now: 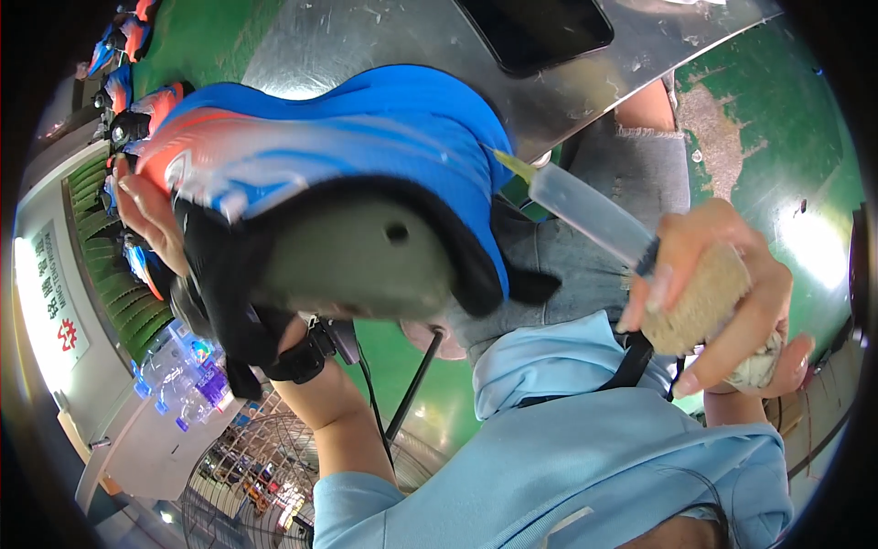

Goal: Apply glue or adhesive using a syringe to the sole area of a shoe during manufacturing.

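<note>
Left hand (151,215) at left-centre of frame, fingers wrapped round the far edge of a sports shoe (338,174), holding it up off the counter (384,37). Shoe fills the middle of the frame: blue upper with orange-red and white streaks, black collar, grey-green insole showing in the opening. Long axis runs roughly left to right, slightly tilted; the opening faces the camera and lower frame. Can't tell toe from heel for certain.

Right hand (722,293) at right-centre, fingers curled tight around a tan, coarse block (700,306) and pinching a clear plastic syringe-type applicator (590,212) against it. Applicator's long axis is diagonal, from the hand at lower right up to upper left. Its yellowish nozzle tip (512,165) points at the shoe's right edge, touching or just beside the blue upper; can't tell which.

Black wrist strap (297,361) on the left wrist, thin black cable running down from it. Light blue sleeves and top fill lower frame.

Metal counter across the top, dark flat panel (540,27) lying on it. Green floor (777,119) at right, paint worn in patches. More shoes of the same colours (128,55) lined up at upper left.
</note>
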### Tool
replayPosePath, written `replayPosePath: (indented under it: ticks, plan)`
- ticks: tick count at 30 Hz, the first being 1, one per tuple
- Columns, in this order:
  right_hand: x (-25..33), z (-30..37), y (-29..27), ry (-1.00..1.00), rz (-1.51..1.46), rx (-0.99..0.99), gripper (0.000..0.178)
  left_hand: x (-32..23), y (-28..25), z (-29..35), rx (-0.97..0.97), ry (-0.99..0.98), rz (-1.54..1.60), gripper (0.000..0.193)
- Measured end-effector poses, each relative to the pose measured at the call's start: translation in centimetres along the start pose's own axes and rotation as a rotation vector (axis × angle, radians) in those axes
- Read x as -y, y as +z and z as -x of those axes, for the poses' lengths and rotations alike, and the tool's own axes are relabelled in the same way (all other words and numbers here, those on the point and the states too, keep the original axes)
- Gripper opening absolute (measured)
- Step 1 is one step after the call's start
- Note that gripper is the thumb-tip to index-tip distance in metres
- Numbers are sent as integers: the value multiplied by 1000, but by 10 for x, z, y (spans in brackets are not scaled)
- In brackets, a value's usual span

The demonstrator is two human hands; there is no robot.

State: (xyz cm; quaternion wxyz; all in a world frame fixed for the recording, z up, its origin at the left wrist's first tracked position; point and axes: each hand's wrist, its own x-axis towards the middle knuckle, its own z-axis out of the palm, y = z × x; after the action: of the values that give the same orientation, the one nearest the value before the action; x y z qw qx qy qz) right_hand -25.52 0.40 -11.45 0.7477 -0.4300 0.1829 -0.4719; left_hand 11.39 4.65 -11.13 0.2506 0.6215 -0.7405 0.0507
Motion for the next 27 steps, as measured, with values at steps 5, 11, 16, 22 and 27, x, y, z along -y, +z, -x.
replayPosePath:
  ticks: [5,11,16,22,27]
  plan:
    - [-5,-8,6,-50,157,44,69,-25,5,-7,-338,-642,891,52]
    - [-10,-13,18,5,210,8,69,-51,-37,56,-411,-1109,767,46]
    - [-6,-14,20,20,273,37,62,-108,-39,84,-249,-1267,911,43]
    - [-3,-5,22,-8,311,45,55,-138,-27,114,-113,-1244,1309,46]
    - [-1,5,21,63,185,112,62,-155,-2,106,108,-1284,1479,60]
